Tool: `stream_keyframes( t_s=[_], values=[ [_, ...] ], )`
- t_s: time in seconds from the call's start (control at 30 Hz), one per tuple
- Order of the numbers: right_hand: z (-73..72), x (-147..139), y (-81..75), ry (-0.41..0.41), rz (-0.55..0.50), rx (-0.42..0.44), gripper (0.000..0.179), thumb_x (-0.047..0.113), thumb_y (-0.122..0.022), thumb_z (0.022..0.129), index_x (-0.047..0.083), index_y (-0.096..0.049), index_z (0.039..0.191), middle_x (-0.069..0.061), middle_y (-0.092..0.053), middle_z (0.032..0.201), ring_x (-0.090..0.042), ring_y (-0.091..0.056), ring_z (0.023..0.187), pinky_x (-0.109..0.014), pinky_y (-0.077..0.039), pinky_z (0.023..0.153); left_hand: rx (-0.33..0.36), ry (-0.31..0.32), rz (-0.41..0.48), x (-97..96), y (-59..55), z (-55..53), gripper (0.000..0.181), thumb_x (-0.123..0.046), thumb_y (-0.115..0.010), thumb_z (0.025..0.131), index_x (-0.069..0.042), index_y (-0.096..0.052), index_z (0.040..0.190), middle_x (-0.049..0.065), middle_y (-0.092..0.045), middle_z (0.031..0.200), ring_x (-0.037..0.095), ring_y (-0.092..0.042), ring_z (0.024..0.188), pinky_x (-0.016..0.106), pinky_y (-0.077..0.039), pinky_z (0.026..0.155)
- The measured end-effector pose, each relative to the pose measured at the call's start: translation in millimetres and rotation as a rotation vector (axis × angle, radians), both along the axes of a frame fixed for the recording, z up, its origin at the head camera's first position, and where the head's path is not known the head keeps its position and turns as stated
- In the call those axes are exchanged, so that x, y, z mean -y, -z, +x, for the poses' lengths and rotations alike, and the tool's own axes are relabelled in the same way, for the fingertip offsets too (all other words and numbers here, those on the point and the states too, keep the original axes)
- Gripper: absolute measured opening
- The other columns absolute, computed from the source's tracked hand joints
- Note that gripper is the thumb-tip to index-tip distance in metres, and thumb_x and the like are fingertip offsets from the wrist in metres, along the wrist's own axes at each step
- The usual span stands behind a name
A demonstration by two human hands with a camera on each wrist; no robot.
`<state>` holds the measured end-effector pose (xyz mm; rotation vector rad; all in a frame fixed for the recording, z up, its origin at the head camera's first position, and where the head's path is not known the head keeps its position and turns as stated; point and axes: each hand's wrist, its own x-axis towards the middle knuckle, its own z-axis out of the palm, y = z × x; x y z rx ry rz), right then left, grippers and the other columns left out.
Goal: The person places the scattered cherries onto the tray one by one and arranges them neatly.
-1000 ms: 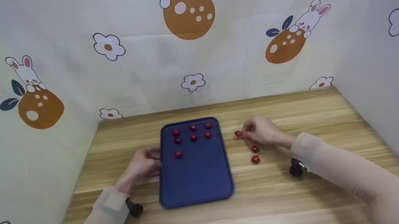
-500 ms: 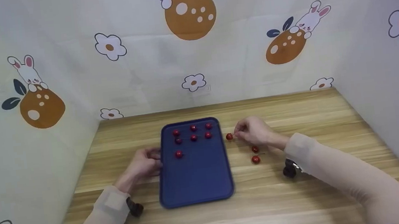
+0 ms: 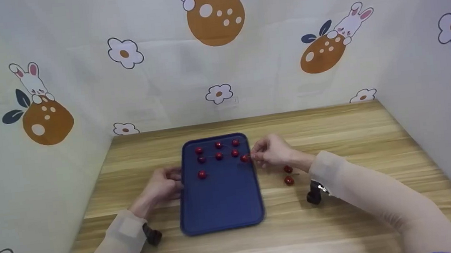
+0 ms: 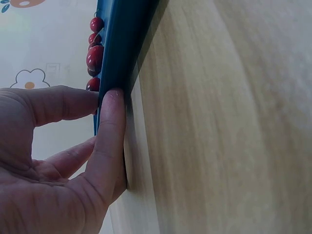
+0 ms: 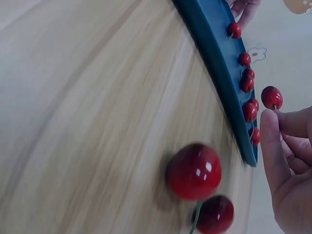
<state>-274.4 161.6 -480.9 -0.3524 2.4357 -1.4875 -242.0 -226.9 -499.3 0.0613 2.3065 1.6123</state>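
My right hand pinches a red cherry by its stem, between thumb and forefinger. That cherry hangs just inside the right rim of the dark blue tray in the head view. At the tray's left side, my left hand holds the rim, with fingertips against its edge in the left wrist view. Two rows of cherries lie at the tray's far end. A single cherry sits nearer, toward the left rim.
Two more cherries lie on the wooden table right of the tray, below my right wrist. A pale curtain printed with rabbits, oranges and flowers stands behind the table and along both sides.
My right hand has moved left with the pinched cherry, from over the table to over the tray's right rim. The left hand and the tray have stayed in place.
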Motion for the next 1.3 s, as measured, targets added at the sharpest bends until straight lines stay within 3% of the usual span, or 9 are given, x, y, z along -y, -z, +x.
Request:
stream_keyframes(
  t_s=[0.17, 0.4, 0.77, 1.1, 1.3],
  values=[
    [3.4, 16, -1.5, -0.008, 0.003, -0.001, 0.006, -0.003, -0.078, 0.099, -0.005, -0.084, 0.098, -0.002, -0.077, 0.074, -0.009, -0.069, 0.062, -0.026, -0.067, 0.061, 0.0, -0.001, 0.017, 0.3, 1.9, -0.6, 0.071, 0.012, -0.068, 0.088, 0.016, -0.052, 0.157, 0.019, -0.078, 0.114, 0.013, -0.073, 0.095, 0.027, -0.068, 0.077],
    [4.3, 41, -3.9, -0.024, 0.014, 0.021, 0.006, -0.002, -0.078, 0.1, -0.003, -0.083, 0.099, -0.014, -0.082, 0.086, -0.008, -0.069, 0.065, -0.023, -0.066, 0.061, 0.034, -0.007, 0.074, -0.1, 2.1, 0.5, 0.071, 0.013, -0.066, 0.09, 0.016, -0.049, 0.159, 0.016, -0.076, 0.113, 0.014, -0.074, 0.091, 0.03, -0.07, 0.075],
    [-2.2, 66, 3.3, -0.015, 0.064, 0.025, 0.01, -0.004, -0.076, 0.099, -0.003, -0.084, 0.093, -0.004, -0.076, 0.074, -0.009, -0.07, 0.062, -0.026, -0.067, 0.059, -0.058, 0.005, -0.023, -0.6, -1.3, 1.4, 0.067, 0.013, -0.069, 0.087, 0.018, -0.056, 0.152, 0.024, -0.079, 0.114, 0.012, -0.071, 0.096, 0.022, -0.063, 0.077],
    [-1.0, 76, 9.4, -0.04, 0.14, -0.021, 0.011, -0.003, -0.078, 0.097, -0.002, -0.084, 0.088, -0.008, -0.078, 0.074, -0.008, -0.069, 0.059, -0.022, -0.064, 0.054, -0.014, -0.003, -0.007, -0.8, -1.3, 1.1, 0.07, 0.011, -0.069, 0.088, 0.015, -0.053, 0.156, 0.021, -0.078, 0.117, 0.014, -0.072, 0.095, 0.028, -0.068, 0.073],
    [-1.4, 77, 9.4, -0.061, 0.184, -0.06, 0.011, 0.0, -0.08, 0.097, 0.0, -0.086, 0.087, -0.008, -0.079, 0.073, -0.007, -0.068, 0.057, -0.022, -0.063, 0.053, -0.016, -0.009, -0.023, -1.1, -1.2, 1.6, 0.07, 0.011, -0.068, 0.087, 0.015, -0.054, 0.156, 0.026, -0.078, 0.121, 0.015, -0.073, 0.098, 0.028, -0.067, 0.075]
  ],
)
